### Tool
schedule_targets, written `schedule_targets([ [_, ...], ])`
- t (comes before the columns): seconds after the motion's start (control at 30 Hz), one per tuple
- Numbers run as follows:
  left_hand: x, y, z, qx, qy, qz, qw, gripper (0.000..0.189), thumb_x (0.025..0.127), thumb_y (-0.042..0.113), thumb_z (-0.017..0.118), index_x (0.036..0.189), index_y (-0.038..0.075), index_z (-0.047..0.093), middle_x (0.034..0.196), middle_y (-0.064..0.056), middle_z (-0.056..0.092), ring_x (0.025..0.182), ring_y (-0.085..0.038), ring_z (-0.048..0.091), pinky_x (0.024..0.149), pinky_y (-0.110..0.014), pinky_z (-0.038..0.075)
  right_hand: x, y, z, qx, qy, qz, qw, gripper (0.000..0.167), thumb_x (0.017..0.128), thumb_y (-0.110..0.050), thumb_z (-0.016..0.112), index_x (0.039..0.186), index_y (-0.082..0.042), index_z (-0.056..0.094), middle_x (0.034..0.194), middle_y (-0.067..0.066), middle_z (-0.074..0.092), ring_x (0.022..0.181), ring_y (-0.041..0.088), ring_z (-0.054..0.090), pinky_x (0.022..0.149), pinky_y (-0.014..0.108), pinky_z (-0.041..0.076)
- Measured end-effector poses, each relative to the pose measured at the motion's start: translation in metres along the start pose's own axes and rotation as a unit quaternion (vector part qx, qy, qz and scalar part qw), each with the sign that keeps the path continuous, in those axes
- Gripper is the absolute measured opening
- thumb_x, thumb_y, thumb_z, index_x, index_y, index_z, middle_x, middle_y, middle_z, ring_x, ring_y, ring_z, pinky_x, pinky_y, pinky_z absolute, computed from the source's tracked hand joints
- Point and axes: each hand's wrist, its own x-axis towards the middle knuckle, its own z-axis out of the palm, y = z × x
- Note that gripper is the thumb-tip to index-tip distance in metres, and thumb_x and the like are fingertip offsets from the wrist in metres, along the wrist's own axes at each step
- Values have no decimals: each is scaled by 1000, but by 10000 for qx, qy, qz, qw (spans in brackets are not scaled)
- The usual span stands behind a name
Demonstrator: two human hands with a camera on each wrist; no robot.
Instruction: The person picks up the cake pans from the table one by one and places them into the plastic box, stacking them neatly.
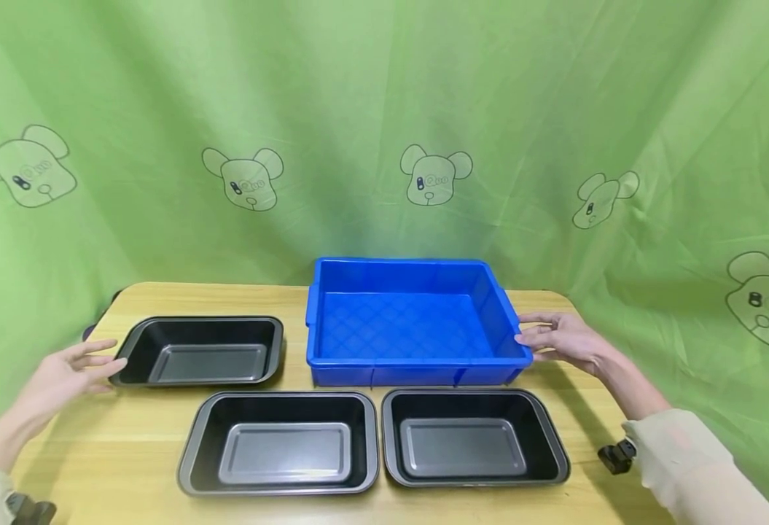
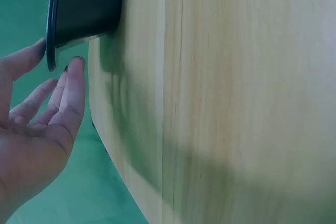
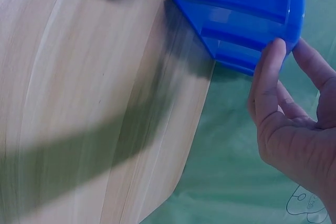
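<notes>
At the left end of a black loaf pan (image 1: pixel 203 364), my left hand (image 1: pixel 65 375) has its fingers spread. In the left wrist view its thumb (image 2: pixel 29 59) is at the pan's rim, and the other fingers stretch below with a gap to the wall. My right hand (image 1: pixel 564 339) pinches the right edge of a blue plastic bin (image 1: pixel 410 372). The right wrist view shows the thumb (image 3: pixel 312 64) over the rim and fingertips (image 3: pixel 275 51) against the outer wall. No contents show in the bin or this pan.
Two more black loaf pans, one front left (image 1: pixel 190 452) and one front right (image 1: pixel 557 463), sit side by side before the bin. All stand on a light wooden table (image 1: pixel 128 467). Behind hangs a green curtain (image 1: pixel 338 109) with printed bear heads.
</notes>
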Motion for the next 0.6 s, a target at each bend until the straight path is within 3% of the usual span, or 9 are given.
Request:
schedule_targets([
  [0.1, 2, 2, 0, -42, -35, -35, 10000, 79, 105, 31, 68, 157, -14, 29, 118, -5, 79, 83, -16, 80, 75, -8, 57, 0, 1, 0, 36, 30, 26, 10000, 79, 103, -11, 68, 162, 12, 20, 112, 2, 78, 99, 16, 79, 93, 35, 67],
  [0.17, 4, 3, 0, -65, -72, -78, 9999, 78, 104, 32, 68, 158, -11, 32, 106, 15, 79, 83, -17, 80, 75, -8, 54, 0, 1, -1, 61, 34, 33, 10000, 79, 103, -11, 68, 162, 11, 19, 112, 2, 78, 98, 17, 79, 93, 35, 67],
  [0.23, 7, 4, 0, -129, -121, -152, 9997, 77, 104, 33, 69, 158, -9, 34, 99, 26, 76, 82, -17, 80, 88, -22, 61, 0, 1, -1, 77, 40, 29, 10000, 79, 103, -11, 68, 162, 11, 19, 112, 1, 79, 98, 17, 79, 93, 35, 67],
  [0.4, 12, 5, 0, -267, -175, -223, 9992, 74, 103, 30, 70, 156, -10, 36, 97, 19, 80, 79, -19, 79, 87, -21, 61, -1, 1, 0, 64, 72, 53, 9999, 78, 103, -11, 67, 161, 12, 21, 110, 0, 79, 96, 17, 79, 91, 33, 68],
  [0.47, 13, 5, 1, -323, -166, -197, 9991, 73, 103, 28, 70, 155, -12, 36, 95, 17, 81, 77, -19, 79, 74, -9, 55, -1, 1, 0, 45, 79, 53, 9999, 78, 103, -11, 67, 161, 12, 21, 109, 0, 78, 96, 17, 79, 91, 33, 68],
  [0.6, 15, 3, 1, -545, -139, -183, 9983, 66, 102, 22, 72, 151, -11, 43, 91, 17, 81, 74, -18, 78, 75, -15, 61, -1, 1, 1, 36, 87, 39, 9999, 78, 103, -11, 68, 161, 11, 21, 110, 1, 78, 97, 17, 79, 92, 35, 67],
])
